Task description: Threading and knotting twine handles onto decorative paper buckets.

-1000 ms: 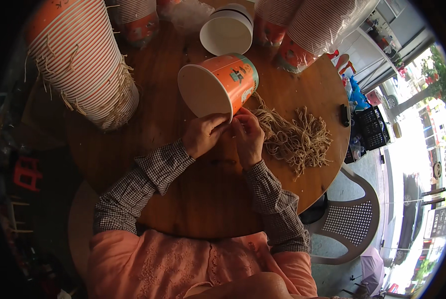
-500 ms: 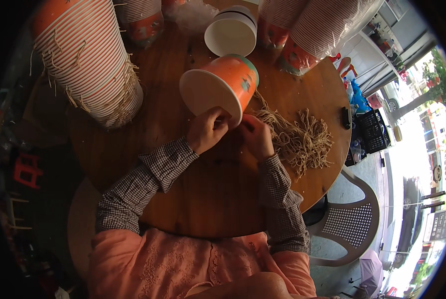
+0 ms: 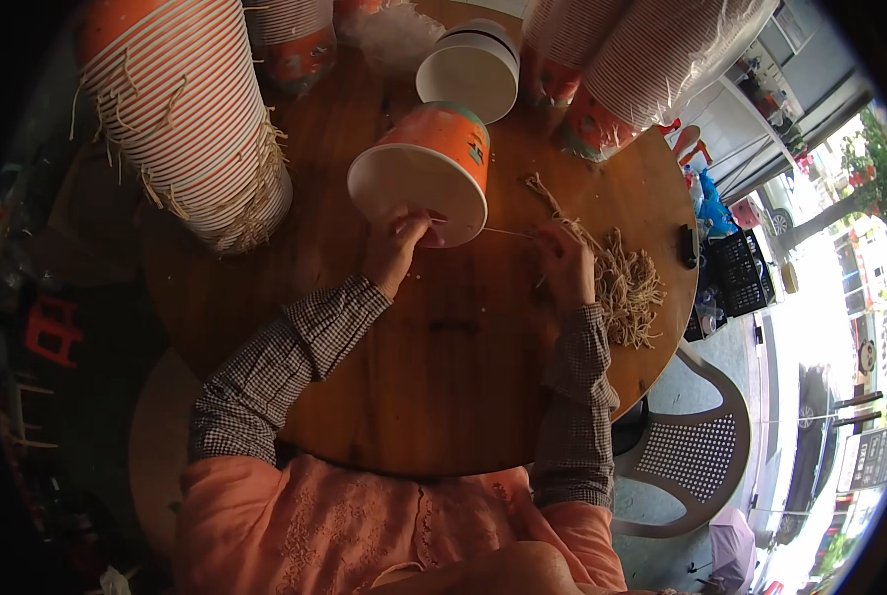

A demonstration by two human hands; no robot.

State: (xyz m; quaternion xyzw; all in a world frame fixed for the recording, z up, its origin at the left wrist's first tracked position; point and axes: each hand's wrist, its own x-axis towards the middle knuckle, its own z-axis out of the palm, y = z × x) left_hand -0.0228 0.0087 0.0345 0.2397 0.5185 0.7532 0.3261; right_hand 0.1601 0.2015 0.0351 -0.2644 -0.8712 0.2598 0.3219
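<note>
An orange paper bucket [image 3: 442,139] with a white rim and a green base lies tilted over the middle of the round table, its open mouth facing me. My left hand [image 3: 400,241] grips it at the near rim, with the fingertips partly inside the mouth. A thin, light string [image 3: 508,232] runs taut from the bucket's right edge to my right hand [image 3: 567,260], whose fingers are pinched together on it. Just beyond that hand lies a loose bundle of tan strings [image 3: 630,293]. How the string is fixed to the bucket is too small to tell.
A tall stack of nested buckets [image 3: 190,119] with strings hanging from it stands at the left. Plastic-wrapped bucket stacks [image 3: 652,74] stand at the back right. White bowl-like containers [image 3: 468,74] lie behind the held bucket. A chair [image 3: 692,451] is at the table's right.
My right hand has moved away to the right from the rim, drawing the string out straight. The bucket has turned, its mouth now facing more toward me, and shifted slightly left.
</note>
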